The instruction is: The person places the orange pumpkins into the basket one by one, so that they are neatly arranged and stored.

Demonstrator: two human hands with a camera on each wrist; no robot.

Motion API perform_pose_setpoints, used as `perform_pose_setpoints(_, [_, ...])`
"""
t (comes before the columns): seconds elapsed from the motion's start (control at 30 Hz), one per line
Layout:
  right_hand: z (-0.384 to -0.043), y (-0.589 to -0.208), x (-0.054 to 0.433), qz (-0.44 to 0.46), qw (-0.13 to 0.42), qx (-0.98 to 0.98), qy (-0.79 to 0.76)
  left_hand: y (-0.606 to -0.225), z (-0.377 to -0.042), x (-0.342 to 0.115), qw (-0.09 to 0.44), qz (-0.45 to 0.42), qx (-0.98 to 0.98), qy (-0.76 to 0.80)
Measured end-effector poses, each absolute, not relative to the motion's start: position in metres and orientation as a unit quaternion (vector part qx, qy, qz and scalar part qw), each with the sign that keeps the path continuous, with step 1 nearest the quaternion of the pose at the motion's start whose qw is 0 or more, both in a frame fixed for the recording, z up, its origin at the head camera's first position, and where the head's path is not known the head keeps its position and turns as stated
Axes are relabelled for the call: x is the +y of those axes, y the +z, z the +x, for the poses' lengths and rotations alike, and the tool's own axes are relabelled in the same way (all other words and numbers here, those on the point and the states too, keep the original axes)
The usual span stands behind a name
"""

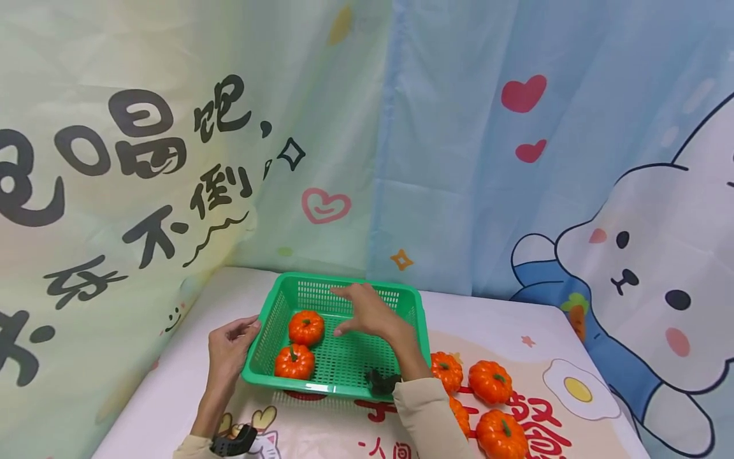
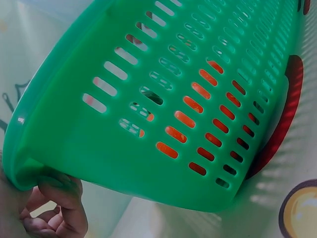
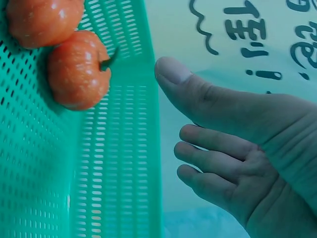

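Observation:
A green plastic basket (image 1: 338, 390) with slotted walls sits on the table. Two small orange pumpkins (image 1: 306, 328) with green stems lie at its left side; they also show in the right wrist view (image 3: 78, 72). My left hand (image 1: 229, 350) grips the basket's left rim, and its curled fingers (image 2: 62, 198) show under the rim in the left wrist view. Above the basket's middle, my right hand (image 1: 369, 312) is held with thumb and fingers spread, holding nothing. In the right wrist view its fingers are apart from the basket wall.
Several more pumpkins (image 1: 501, 435) lie on the table right of the basket, partly behind my right sleeve (image 1: 432, 417). A dark object (image 1: 383, 382), possibly a wrist strap, shows at the basket's front right corner. Printed curtains (image 1: 321, 127) hang behind and left of the table.

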State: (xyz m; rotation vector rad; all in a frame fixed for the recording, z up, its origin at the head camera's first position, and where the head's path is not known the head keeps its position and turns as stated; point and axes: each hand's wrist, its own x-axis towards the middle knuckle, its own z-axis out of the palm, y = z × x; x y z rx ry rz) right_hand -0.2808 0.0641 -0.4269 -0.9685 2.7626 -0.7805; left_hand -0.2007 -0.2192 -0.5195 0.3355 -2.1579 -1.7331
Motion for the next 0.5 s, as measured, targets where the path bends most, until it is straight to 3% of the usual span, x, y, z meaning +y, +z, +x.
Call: perform_pose_setpoints(0.5, [-0.252,-0.424,0.115,-0.277,0.025,0.912,-0.302,-0.519,-0.199,-0.215,0.177,0.123,-0.764,-0.609])
